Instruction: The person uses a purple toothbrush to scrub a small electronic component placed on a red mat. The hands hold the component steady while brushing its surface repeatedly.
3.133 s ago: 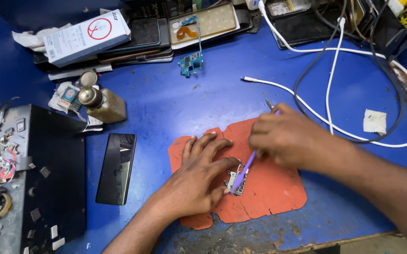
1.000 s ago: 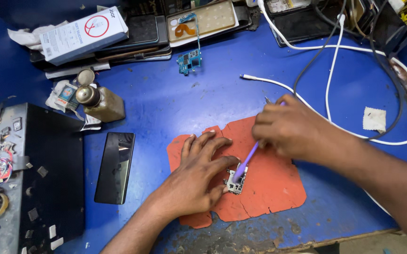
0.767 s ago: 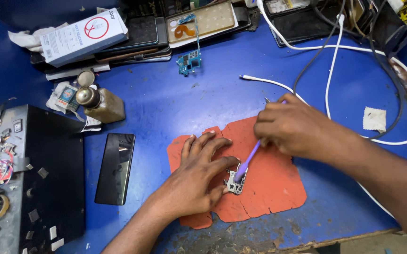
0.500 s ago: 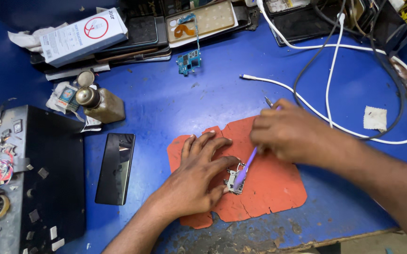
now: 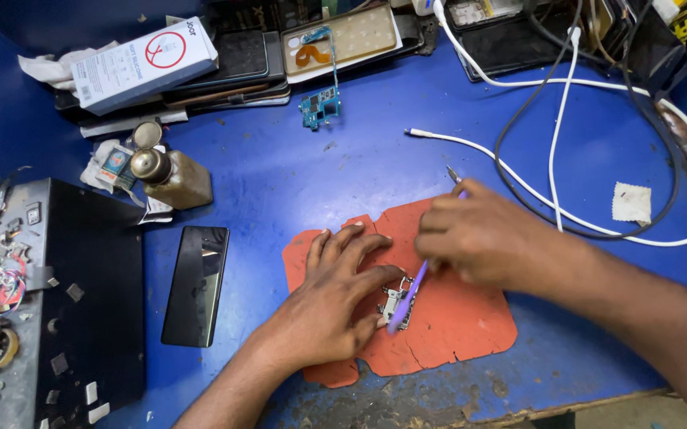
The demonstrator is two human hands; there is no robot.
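My left hand lies flat on an orange mat, its thumb and fingertips pinning a small metal-framed circuit board in place. My right hand grips a purple-handled brush, whose tip rests on the small board. The brush handle runs up under my right fingers, and a thin metal tip pokes out past the knuckles.
A black phone lies face up left of the mat. A brown bottle, a white box, a blue circuit board and phone parts sit at the back. White and black cables cross the right. A grey parts box stands left.
My right hand has shifted slightly back and forth with the brush over the small board. My left hand has stayed in place on the mat.
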